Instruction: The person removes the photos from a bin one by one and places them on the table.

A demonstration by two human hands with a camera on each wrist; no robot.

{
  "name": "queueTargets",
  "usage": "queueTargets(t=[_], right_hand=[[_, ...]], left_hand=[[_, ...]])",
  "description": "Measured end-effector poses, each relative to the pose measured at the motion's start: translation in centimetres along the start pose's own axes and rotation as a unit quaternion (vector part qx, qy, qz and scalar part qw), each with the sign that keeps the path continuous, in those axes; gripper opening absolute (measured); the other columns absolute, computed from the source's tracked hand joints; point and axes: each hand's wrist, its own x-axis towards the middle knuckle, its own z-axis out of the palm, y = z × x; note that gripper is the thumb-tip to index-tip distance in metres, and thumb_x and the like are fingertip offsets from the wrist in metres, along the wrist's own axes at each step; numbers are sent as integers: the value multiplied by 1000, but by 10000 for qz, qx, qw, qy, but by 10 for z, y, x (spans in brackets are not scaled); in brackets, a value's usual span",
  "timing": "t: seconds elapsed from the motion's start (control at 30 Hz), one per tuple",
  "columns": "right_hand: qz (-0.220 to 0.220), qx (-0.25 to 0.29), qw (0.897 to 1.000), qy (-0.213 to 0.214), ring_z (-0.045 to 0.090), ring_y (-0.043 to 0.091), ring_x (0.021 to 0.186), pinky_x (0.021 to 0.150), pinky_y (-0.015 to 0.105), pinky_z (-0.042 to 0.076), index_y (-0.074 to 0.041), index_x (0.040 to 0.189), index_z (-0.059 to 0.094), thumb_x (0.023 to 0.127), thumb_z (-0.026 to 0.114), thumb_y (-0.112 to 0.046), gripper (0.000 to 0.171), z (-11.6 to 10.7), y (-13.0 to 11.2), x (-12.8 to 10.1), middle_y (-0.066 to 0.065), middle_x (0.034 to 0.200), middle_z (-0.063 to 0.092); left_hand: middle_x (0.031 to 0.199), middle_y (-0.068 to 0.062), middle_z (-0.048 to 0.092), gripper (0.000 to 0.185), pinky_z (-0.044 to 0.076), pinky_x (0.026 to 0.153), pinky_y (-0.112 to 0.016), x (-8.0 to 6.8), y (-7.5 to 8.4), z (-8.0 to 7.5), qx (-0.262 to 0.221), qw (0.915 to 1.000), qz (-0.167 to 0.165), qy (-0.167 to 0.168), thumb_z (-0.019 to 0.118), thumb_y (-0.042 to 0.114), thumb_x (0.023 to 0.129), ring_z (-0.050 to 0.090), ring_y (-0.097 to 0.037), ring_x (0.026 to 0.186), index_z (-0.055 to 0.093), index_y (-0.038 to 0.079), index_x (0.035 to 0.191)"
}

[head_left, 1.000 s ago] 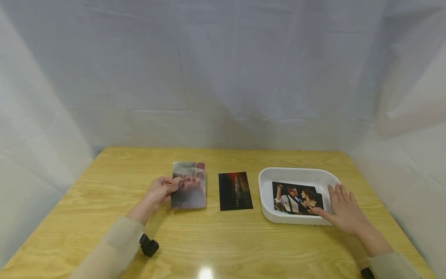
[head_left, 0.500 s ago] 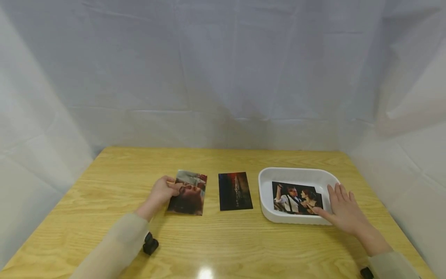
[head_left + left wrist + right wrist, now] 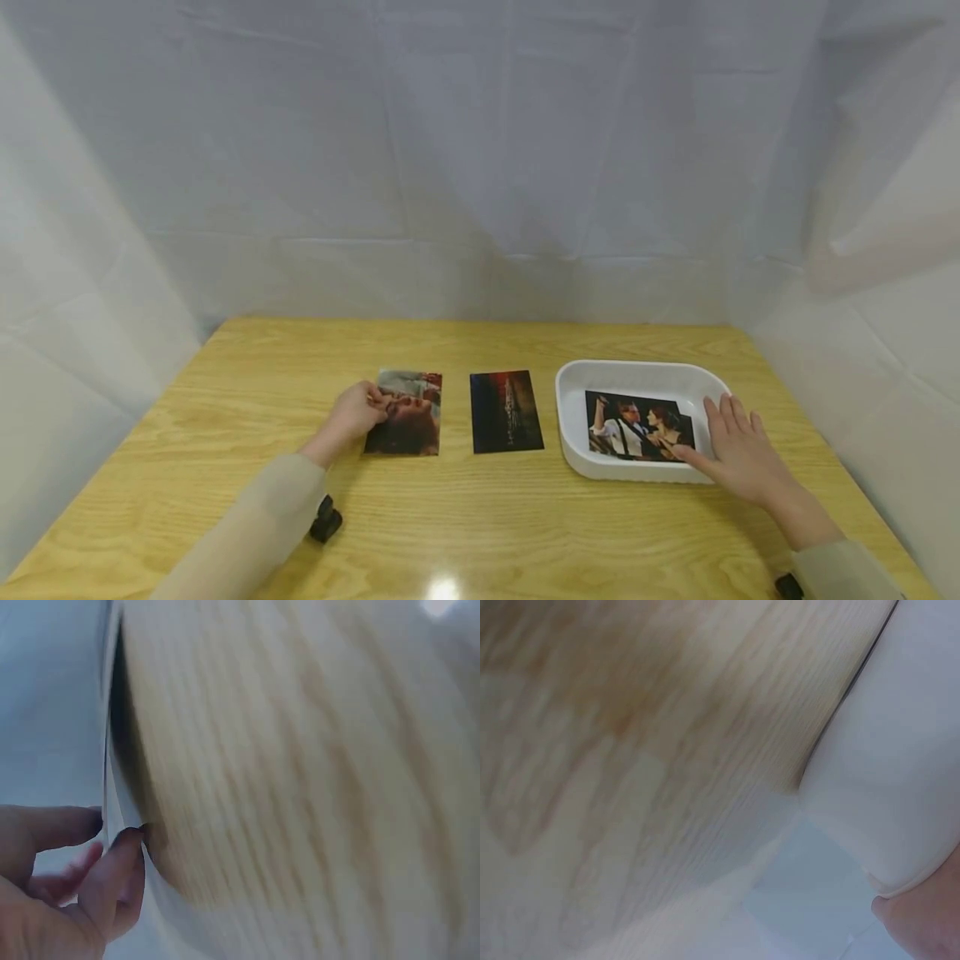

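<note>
Left photo [image 3: 405, 414] flat; another inside white tray [image 3: 637, 373].

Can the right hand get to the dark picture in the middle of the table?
Probably yes. The right hand rests flat on the white tray's near right rim, and the dark picture lies just left of the tray on bare table, uncovered.

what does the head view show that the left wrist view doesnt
Only the head view shows the whole scene: the dark photo, the white tray holding a photo, and the right hand flat on the tray's edge. Only the left wrist view shows the fingertips close up. Both show the left hand pinching a photo over the wooden table.
</note>
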Motion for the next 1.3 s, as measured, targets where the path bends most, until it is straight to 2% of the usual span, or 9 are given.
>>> queueTargets(t=[0.13,0.2,0.3,0.53,0.73,0.93,1.13,1.3], right_hand=[[3,8,10000,12,-2,50,124,94,61,2,19,131,12,86,43,-54,91,-1,0,0,43,132,6],[9,16,10000,13,-1,50,124,94,61,2,19,131,13,86,43,-54,91,-2,0,0,42,132,6],[10,37,10000,3,-1,50,124,94,61,2,19,132,13,85,44,-54,91,-3,-1,0,42,132,6],[-5,96,9999,38,-2,49,124,94,61,2,18,132,13,86,44,-53,91,-2,0,0,42,133,5],[6,101,9999,25,0,49,124,94,61,3,18,132,13,86,44,-54,91,-2,0,0,42,133,6],[31,183,9998,2,-3,48,125,95,60,0,17,133,11,86,43,-53,90,-2,-1,-1,41,133,4],[15,191,9998,-2,-3,49,124,95,60,-1,17,133,10,86,43,-54,91,0,0,0,41,133,4],[-14,164,9999,30,-4,49,124,95,60,-2,17,133,9,86,43,-53,91,1,1,0,42,133,4]], left_hand=[[57,0,31,27,29,51,-28,1,5,0,1132,9924,457,-174,60,-1,77,31,-15,53,38,5,62],[56,0,23,34,24,51,-28,1,8,0,1424,9881,503,-292,60,0,77,25,-15,51,31,8,60],[57,-1,27,31,26,51,-28,1,10,0,1596,9855,414,-403,61,4,78,29,-15,52,34,9,63],[61,-3,39,26,30,51,-30,3,12,1,2039,9777,295,-415,66,11,78,38,-17,56,42,7,68],[56,-2,37,31,30,48,-29,3,15,1,2243,9734,162,-440,68,15,77,36,-15,50,42,8,62],[53,-1,32,34,30,47,-28,3,16,1,2170,9748,130,-510,67,15,79,31,-13,46,40,9,60],[61,-5,42,24,29,47,-30,4,20,-1,2038,9779,73,-465,64,19,81,37,-17,51,46,7,71],[73,-8,47,21,33,48,-31,9,39,1,1925,9800,371,-350,63,20,81,42,-19,57,53,2,87]])
